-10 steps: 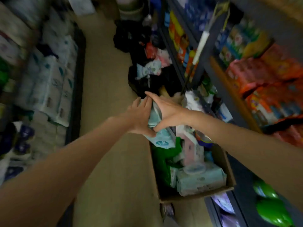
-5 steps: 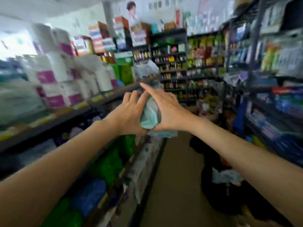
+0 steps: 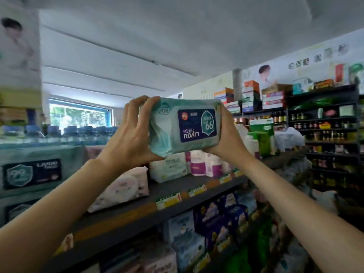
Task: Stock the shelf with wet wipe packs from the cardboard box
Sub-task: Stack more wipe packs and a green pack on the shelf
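Fingers (image 3: 136,107) of the left hand (image 3: 132,138) curl over the top left end of the wet wipe pack (image 3: 185,126), thumb under its lower corner; the right hand (image 3: 226,134) clasps the opposite end, its fingers mostly hidden behind the pack. Pack is held lengthwise between both hands, raised in the air above the shelf (image 3: 149,203), its dark label facing the camera and reading upside down. Wrapper shows creases and a slack, puckered left end: judged a soft film pouch, moderately weighty, pliable, likely somewhat slippery; best held by the two short ends as now, or flat from beneath. Both forearms extend forward and upward, wrists level, hands well apart by the pack's length. Similar labelled packs (image 3: 33,174) stand stacked at left on the shelf; tissue packs (image 3: 122,188) lie just below the hands. Placement not yet made.
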